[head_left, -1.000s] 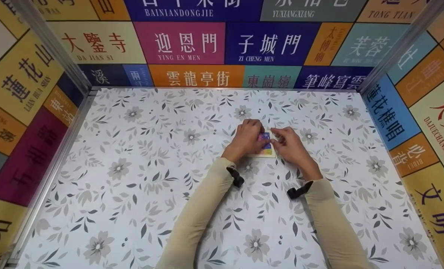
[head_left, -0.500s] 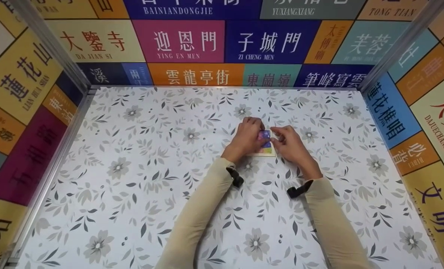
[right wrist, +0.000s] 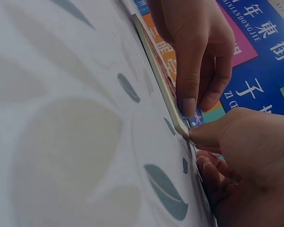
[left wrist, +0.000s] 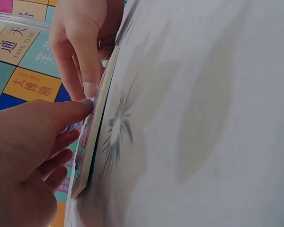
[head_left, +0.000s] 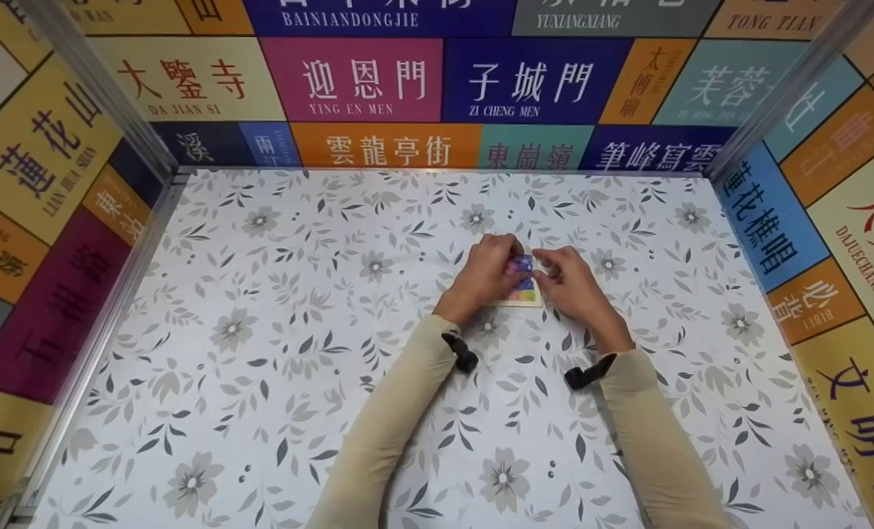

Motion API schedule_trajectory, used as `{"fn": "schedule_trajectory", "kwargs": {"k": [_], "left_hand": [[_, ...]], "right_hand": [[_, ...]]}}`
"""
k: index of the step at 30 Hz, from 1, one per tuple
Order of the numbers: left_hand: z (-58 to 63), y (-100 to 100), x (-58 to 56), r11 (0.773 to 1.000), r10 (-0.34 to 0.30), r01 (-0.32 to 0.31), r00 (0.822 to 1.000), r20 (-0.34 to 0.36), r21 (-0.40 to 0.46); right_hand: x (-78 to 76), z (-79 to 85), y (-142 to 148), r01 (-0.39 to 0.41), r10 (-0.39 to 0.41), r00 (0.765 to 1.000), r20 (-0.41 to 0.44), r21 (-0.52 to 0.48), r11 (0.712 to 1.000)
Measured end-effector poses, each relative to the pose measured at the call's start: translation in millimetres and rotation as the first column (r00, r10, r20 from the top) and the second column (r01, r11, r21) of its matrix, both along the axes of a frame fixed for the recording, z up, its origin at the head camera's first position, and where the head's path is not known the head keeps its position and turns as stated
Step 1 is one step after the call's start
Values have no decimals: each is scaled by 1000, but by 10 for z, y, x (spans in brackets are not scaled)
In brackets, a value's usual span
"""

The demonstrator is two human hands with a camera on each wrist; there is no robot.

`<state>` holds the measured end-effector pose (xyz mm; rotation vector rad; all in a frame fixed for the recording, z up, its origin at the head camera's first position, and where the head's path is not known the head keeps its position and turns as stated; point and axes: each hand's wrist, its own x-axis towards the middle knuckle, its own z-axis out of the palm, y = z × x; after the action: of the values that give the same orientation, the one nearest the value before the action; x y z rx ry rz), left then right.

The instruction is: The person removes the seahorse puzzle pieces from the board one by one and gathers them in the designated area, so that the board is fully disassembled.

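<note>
A small flat board (head_left: 523, 294) with a colourful printed face and a pale rim lies on the table, puzzle-like in look. My left hand (head_left: 484, 270) covers its left part. The left thumb presses on the printed face while the other fingers curl over its far side. At the right edge is my right hand (head_left: 569, 283), its thumb and index finger touching the rim. The right wrist view shows the right thumb (right wrist: 210, 132) at a corner of the board. In the left wrist view the board's pale side (left wrist: 97, 127) is seen edge-on, flat on the cloth. Whether the right fingers grip it is hidden.
A white floral cloth (head_left: 260, 411) covers the table. Panels with large printed characters stand at the back (head_left: 367, 81), left (head_left: 47, 154) and right (head_left: 848, 294). Each wrist carries a black camera strap.
The left hand has shifted very slightly over the board, showing a little more of its printed face. The right hand stays at the right edge.
</note>
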<state>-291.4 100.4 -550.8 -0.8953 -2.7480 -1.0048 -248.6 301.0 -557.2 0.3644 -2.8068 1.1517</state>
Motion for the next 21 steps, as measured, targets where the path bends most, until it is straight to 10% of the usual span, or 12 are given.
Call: {"fn": "schedule_trajectory", "kwargs": {"k": [21], "left_hand": [[68,-51,-4,997,16,-19,999,-36,-80]], "right_hand": [[7,7,2,21,-21,998,60,3,1000]]}}
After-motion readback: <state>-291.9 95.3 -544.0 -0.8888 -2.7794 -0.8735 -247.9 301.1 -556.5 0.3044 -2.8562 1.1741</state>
